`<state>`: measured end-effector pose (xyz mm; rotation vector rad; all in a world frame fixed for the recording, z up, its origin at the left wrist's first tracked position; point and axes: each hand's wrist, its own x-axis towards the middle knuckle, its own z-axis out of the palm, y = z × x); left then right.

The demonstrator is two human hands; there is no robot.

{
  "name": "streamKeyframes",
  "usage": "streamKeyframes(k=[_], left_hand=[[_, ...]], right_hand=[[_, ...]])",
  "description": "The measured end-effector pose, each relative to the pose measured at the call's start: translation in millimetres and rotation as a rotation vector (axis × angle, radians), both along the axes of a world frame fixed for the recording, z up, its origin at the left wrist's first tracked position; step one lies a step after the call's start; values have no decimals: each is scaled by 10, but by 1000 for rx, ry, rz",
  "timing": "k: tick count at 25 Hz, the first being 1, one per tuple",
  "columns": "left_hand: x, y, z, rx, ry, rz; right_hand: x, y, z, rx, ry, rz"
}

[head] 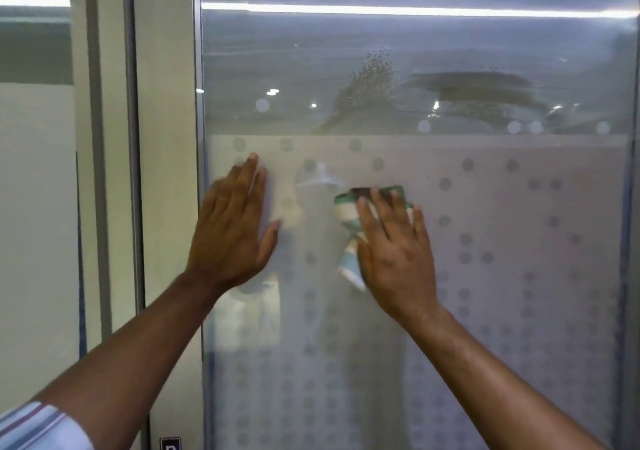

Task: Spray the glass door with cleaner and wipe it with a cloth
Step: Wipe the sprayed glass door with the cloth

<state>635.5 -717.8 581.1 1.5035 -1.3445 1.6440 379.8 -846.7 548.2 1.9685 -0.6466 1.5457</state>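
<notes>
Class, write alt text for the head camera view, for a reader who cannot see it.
A right hand presses a striped cloth flat on a frosted, dotted glass door. The left hand rests open on the glass near its left edge, and spray droplets cling above.

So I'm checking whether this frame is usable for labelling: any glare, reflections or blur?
Head view: a bright light strip reflects across the upper glass door, with small spot glints below it; the left hand, right hand and cloth are slightly motion-soft; frame edges bow from the wide lens.
</notes>
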Motion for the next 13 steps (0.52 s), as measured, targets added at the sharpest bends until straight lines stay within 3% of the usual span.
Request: streamKeyframes(k=[4,7,13], left_hand=[[227,58,-65,-40,18,40],[302,1,-73,-40,-7,15],[331,-10,-82,-30,-12,-5]], right_hand=[[-37,-63,573,159,-222,57],[222,8,1028,135,-306,125],[753,324,900,-21,-114,99]])
